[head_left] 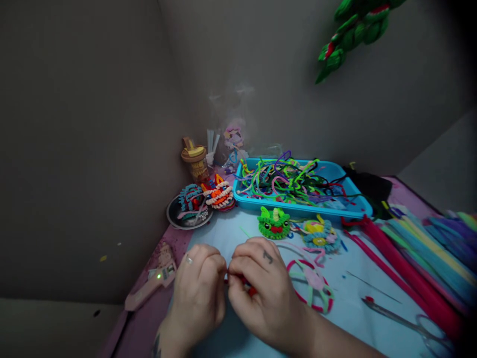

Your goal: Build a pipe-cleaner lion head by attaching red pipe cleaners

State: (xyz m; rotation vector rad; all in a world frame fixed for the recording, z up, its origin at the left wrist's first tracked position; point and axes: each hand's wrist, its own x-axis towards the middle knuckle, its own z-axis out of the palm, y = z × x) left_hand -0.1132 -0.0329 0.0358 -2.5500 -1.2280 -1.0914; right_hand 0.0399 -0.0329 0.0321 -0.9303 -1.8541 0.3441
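Note:
Close together over the pale blue sheet (231, 231), my left hand (201, 291) and my right hand (261, 286) are both closed in a pinch, fingertips nearly meeting. Bits of a red pipe cleaner piece (249, 287) show inside my right hand and in the gap between the hands; the rest is hidden by my fingers. Just right of my right hand lies a round frame of pink, green and red pipe cleaners (313, 278). Beyond the hands sit a green pipe cleaner head with eyes (274, 223) and a blue and yellow pipe cleaner figure (319, 234).
A blue tray (298, 208) of pipe cleaner scraps stands at the back. To the left are a glue gun (152, 286) with a lit green light, a metal bowl (171, 214) and a lidded cup (194, 156). Scissors (406, 320) and pipe cleaner bundles (432, 253) lie right.

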